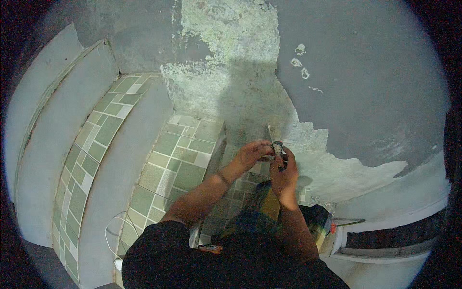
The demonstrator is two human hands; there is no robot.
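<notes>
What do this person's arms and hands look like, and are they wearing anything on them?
Both forearms are bare, with no gloves on the left hand or right hand. A thin dark band circles the left wrist. Short dark sleeves cover the upper arms. Whether there are rings is too small to tell.

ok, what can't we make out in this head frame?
- Small dark object between left hand and right hand: too small, mostly covered by the fingers; its kind is unclear.
- Thin blade-like piece above the hands: blurred, its lower end hidden by them.
- Items by the knees: dark, partly covered by the right forearm.
</notes>
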